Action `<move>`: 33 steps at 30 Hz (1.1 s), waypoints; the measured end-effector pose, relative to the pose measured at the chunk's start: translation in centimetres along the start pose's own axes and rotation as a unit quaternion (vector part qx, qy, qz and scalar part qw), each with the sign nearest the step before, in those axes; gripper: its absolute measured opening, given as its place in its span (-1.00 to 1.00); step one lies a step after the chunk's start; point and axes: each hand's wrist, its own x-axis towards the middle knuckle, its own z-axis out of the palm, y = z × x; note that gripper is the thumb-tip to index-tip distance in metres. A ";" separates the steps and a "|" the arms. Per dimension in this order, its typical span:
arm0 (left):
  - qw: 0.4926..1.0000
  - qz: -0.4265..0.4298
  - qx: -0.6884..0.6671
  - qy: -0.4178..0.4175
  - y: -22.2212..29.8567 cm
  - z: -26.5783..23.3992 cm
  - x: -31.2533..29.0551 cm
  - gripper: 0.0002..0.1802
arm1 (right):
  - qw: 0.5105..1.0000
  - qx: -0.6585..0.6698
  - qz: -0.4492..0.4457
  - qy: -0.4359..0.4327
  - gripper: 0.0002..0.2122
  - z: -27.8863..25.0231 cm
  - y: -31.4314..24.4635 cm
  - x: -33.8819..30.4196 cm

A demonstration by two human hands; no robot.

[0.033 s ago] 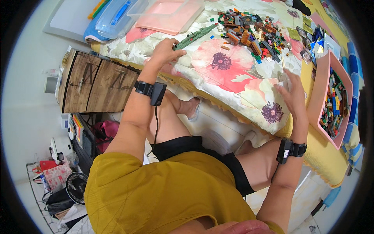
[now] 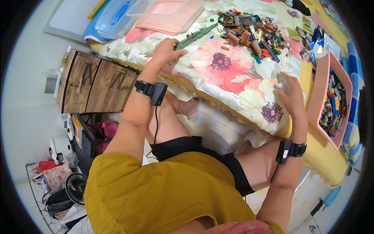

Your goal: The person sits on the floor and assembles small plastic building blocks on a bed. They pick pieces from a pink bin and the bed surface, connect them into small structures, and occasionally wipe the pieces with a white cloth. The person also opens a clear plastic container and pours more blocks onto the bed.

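On the flowered bedspread [image 2: 222, 76], a long green toy-brick build [image 2: 196, 36] lies slantwise. My left hand [image 2: 165, 51] rests at its near end, thumb and fingers apart around that end, and no firm grip shows. Beyond and to the right spreads a heap of loose toy bricks [image 2: 251, 33] in brown, grey, green and other colours. A single tan brick [image 2: 224, 48] sits just in front of the heap. My right hand [image 2: 291, 93] is over the right part of the bedspread, fingers curved and apart, with nothing visible in it.
A pink bin [image 2: 314, 103] of mixed bricks stands at the right edge. Cards and packets [image 2: 311, 45] lie behind it. A pink tray [image 2: 163, 19] and a clear blue-lidded box [image 2: 111, 23] are at the far left. A wooden cabinet [image 2: 97, 84] stands beside the bed.
My right hand has shifted slightly toward me, its fingertips lower. My left hand and the green build look the same.
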 end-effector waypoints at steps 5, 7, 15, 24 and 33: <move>0.982 0.116 0.117 0.091 0.0 1.5 1.6 -0.41 | 0.999 -0.031 0.014 -0.017 -0.68 1.3 0.6 1.0; 0.995 0.080 0.025 0.050 0.0 1.3 1.7 -0.44 | 0.999 0.033 0.013 0.029 -0.77 2.1 0.5 1.7; 0.984 0.093 -0.137 0.061 5.2 -0.3 -2.1 -0.56 | 0.907 0.386 0.120 0.119 -0.70 2.5 -3.3 2.0; 0.949 0.204 -0.237 -0.030 15.7 2.7 -5.5 -0.60 | 0.907 0.192 -0.107 0.358 -0.65 0.8 -7.5 2.9; 0.923 0.352 -0.155 -0.003 19.4 5.0 -5.2 -0.60 | 0.927 -0.010 -0.010 0.375 -0.80 -0.6 -2.7 3.7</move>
